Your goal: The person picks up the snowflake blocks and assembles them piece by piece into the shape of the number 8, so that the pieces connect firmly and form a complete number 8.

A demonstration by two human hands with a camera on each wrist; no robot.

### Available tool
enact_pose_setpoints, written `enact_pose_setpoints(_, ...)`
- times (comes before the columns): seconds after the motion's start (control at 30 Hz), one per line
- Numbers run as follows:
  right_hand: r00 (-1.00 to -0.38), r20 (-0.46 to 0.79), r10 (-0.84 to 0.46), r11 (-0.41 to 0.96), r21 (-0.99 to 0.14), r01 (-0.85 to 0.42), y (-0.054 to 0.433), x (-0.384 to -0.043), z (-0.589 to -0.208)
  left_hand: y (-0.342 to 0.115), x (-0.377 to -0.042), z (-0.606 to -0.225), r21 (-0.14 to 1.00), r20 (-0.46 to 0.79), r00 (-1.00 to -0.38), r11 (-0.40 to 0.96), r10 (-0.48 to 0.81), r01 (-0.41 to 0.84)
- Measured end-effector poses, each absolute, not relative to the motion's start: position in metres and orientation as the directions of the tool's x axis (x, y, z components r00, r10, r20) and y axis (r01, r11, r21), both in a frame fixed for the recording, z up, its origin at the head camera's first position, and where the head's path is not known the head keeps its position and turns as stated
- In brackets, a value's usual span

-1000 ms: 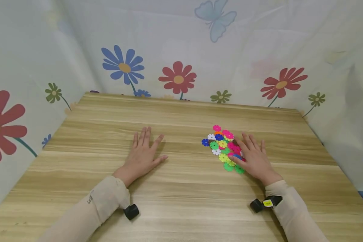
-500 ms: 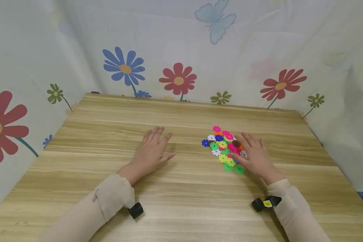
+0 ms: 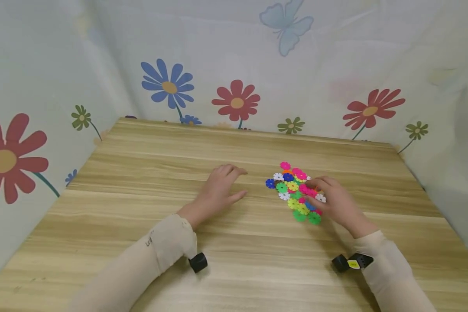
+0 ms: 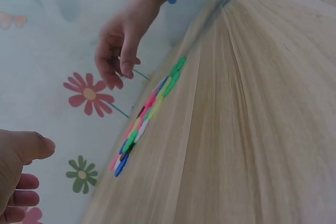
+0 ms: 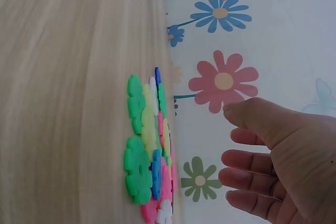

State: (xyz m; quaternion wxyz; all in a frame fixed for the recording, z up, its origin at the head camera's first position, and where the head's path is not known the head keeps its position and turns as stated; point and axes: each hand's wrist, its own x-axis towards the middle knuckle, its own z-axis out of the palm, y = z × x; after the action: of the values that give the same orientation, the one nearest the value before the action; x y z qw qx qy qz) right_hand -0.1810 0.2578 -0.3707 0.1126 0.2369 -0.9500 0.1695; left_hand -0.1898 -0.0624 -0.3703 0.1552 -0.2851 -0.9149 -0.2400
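A flat heap of flower-shaped plastic discs (image 3: pixel 292 186) in pink, green, yellow, white, blue and other colours lies on the wooden table right of centre. My right hand (image 3: pixel 340 204) hovers above the heap's right side, fingers loosely bent and thumb apart. In the right wrist view a gap shows between that hand (image 5: pixel 294 156) and the green disc (image 5: pixel 137 170) at the near edge. Left of the heap, my left hand (image 3: pixel 217 190) is held over the bare wood with relaxed, slightly bent fingers. Neither hand holds anything.
The wooden table (image 3: pixel 140 173) reaches back to a white cloth (image 3: pixel 203 39) printed with flowers and a butterfly, which also hangs at both sides. Each sleeve carries a black wrist camera, one on the left (image 3: pixel 198 262) and one on the right (image 3: pixel 340 263).
My left hand has lifted from the table and moved right, towards the heap, its fingers bending from flat. My right hand has risen a little, its fingers drawing closer together. The discs stay put.
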Motion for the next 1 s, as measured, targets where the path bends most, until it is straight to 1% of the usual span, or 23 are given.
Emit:
enact_pose_setpoints(0.07, -0.861, 0.294, -0.416, 0.826, -0.274, -0.493, 0.258, -0.181, -0.369, -0.054, -0.193, -0.370, 0.386, 0.397, -0.801, 0.711, 0.448, 0.588)
enact_pose_setpoints(0.17, -0.878, 0.263, -0.401, 0.836, -0.287, -0.468, 0.260, -0.182, -0.369, -0.042, -0.197, -0.371, 0.432, 0.359, -0.814, 0.692, 0.457, 0.578)
enact_pose_setpoints(0.43, -0.944, 0.122, -0.308, 0.891, -0.310, -0.331, 0.262, -0.190, -0.369, -0.015, -0.212, -0.375, 0.530, 0.255, -0.836, 0.652, 0.487, 0.542)
enact_pose_setpoints(0.57, -0.964, 0.061, -0.258, 0.916, -0.301, -0.264, 0.260, -0.195, -0.369, -0.002, -0.221, -0.381, 0.549, 0.203, -0.845, 0.657, 0.495, 0.517)
enact_pose_setpoints(0.67, -0.971, 0.035, -0.237, 0.927, -0.291, -0.236, 0.261, -0.198, -0.369, 0.009, -0.227, -0.385, 0.522, 0.186, -0.840, 0.673, 0.509, 0.524)
enact_pose_setpoints(0.87, -0.980, -0.013, -0.199, 0.943, -0.273, -0.188, 0.261, -0.202, -0.371, 0.028, -0.232, -0.391, 0.397, 0.168, -0.816, 0.719, 0.554, 0.570)
enact_pose_setpoints(1.0, -0.982, -0.022, -0.186, 0.950, -0.258, -0.174, 0.261, -0.204, -0.372, 0.036, -0.235, -0.395, 0.364, 0.173, -0.813, 0.731, 0.556, 0.577)
